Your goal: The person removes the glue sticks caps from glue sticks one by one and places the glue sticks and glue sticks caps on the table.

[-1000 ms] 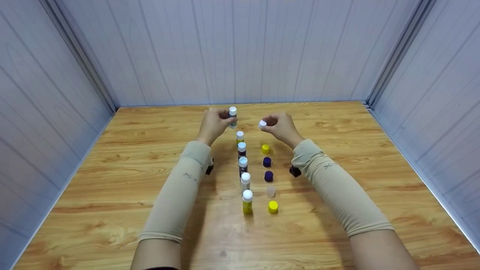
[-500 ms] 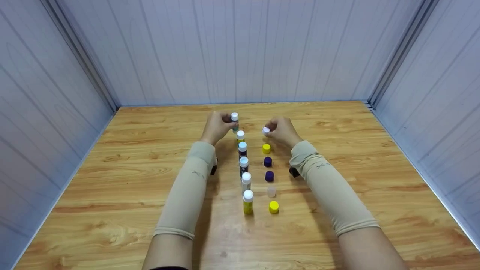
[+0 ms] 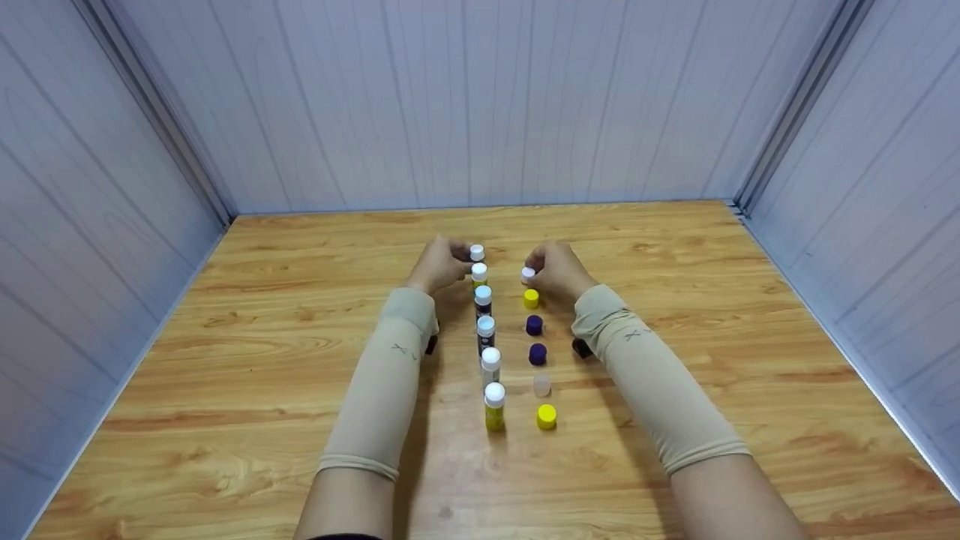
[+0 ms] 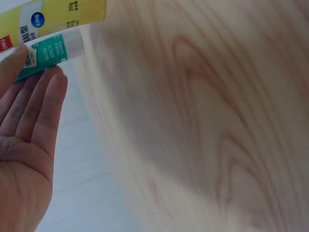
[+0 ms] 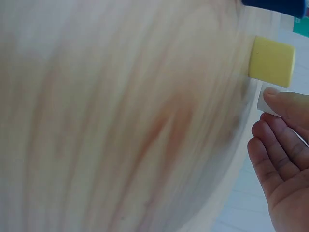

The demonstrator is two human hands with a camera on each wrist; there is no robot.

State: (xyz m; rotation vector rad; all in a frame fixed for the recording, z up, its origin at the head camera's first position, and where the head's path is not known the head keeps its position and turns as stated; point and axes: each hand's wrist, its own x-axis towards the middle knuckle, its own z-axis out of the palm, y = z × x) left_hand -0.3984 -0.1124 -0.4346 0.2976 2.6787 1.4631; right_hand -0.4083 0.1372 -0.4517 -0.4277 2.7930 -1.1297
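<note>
At the far end of a row of uncapped glue sticks, my left hand [image 3: 439, 266] holds a glue stick with a green label [image 4: 50, 52] between thumb and fingers. It stands upright beside a yellow glue stick [image 4: 72, 13], whose white top [image 3: 479, 271] shows in the head view. My right hand [image 3: 559, 270] pinches a small white cap [image 3: 528, 275] at the far end of the cap row. In the right wrist view, a yellow cap [image 5: 272, 62] sits beside the white cap, and a dark blue cap [image 5: 277, 6] lies beyond it.
Nearer me stand two dark-labelled glue sticks, a white one [image 3: 490, 364] and a yellow one [image 3: 494, 409]. To their right are dark blue caps [image 3: 538, 354], a translucent cap [image 3: 541, 385] and a yellow cap [image 3: 547, 417]. Pale panels [image 3: 480, 105] wall the wooden table [image 3: 247, 360].
My left hand has brought the green glue stick down and nearer to the end of the row. My right hand has lowered the white cap towards the far yellow cap.
</note>
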